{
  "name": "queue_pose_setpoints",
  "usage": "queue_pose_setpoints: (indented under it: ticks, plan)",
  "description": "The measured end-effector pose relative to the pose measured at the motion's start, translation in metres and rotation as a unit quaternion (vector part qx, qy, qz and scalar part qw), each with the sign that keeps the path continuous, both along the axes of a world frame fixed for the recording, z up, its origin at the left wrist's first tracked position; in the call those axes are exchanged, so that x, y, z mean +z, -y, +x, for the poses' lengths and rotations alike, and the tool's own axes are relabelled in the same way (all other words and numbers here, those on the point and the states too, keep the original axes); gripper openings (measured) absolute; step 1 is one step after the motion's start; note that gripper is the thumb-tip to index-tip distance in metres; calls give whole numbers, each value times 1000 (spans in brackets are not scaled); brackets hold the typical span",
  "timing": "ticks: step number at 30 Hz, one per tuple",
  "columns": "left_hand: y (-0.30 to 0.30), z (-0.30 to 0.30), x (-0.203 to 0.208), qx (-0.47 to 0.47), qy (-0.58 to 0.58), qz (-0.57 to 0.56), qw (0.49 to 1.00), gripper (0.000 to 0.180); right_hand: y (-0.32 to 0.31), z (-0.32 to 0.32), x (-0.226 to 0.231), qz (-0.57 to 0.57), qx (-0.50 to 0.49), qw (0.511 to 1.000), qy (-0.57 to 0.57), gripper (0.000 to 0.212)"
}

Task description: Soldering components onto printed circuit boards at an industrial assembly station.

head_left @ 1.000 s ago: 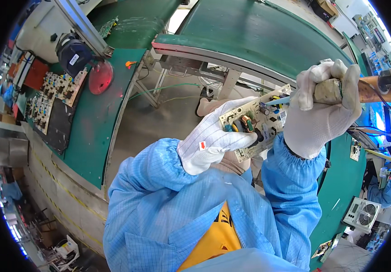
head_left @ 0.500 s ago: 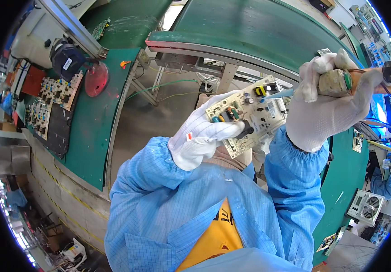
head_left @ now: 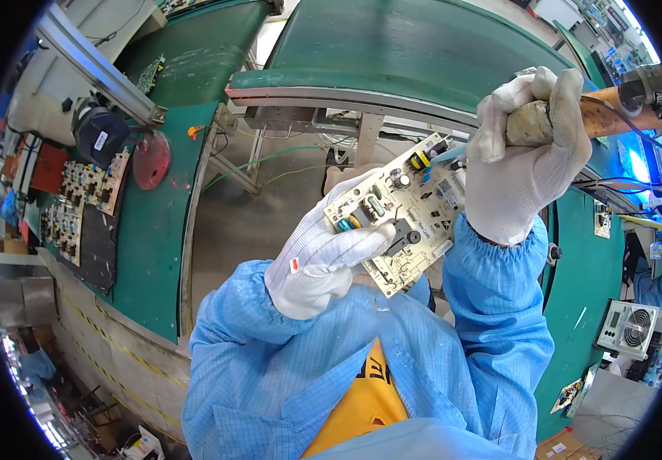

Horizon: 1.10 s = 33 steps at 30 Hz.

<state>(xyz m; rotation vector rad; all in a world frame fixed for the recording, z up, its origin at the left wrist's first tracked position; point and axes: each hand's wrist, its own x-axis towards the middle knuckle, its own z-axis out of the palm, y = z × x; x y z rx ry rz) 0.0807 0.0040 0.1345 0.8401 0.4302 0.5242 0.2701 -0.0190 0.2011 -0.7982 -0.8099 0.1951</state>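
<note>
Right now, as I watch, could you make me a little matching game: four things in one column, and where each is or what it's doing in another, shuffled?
Things
1. left hand
2. right hand
3. white box with a round fan
4. small orange thing

Places and states
A. closed around a worn greyish block
B. at the far end of the left-hand green bench
C. gripping a circuit board
D. in the view's lower right

Pairs: 1-C, 2-A, 3-D, 4-B

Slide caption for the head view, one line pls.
Gloved left hand holds a circuit board; gloved right hand grips a thick tool, green benches on both sides.
</note>
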Motion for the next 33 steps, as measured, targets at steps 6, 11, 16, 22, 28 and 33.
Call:
queue_pose_setpoints:
  ticks: [6, 11, 16, 22, 28, 33]
  plan:
    - [-4, -4, -18, -15, -19, 114, 993, 43, 1, 3, -2, -26, -42, 998, 29, 46]
    - [-5, -1, -14, -5, 1, 68, 998, 40, 6, 2, 7, 8, -26, 999, 16, 60]
    - [-8, -5, -16, 21, -54, 71, 996, 43, 9, 15, 0, 55, 48, 997, -16, 52]
    - [-2, -5, -1, 57, -76, 43, 995, 45, 7, 27, -16, 18, -40, 992, 122, 28]
    - [3, 0, 6, 54, -5, -42, 998, 48, 7, 32, -22, 30, -28, 988, 149, 25]
    - [5, 5, 17, 50, -1, -98, 994, 57, 1, 32, -23, 12, -115, 969, 219, 23]
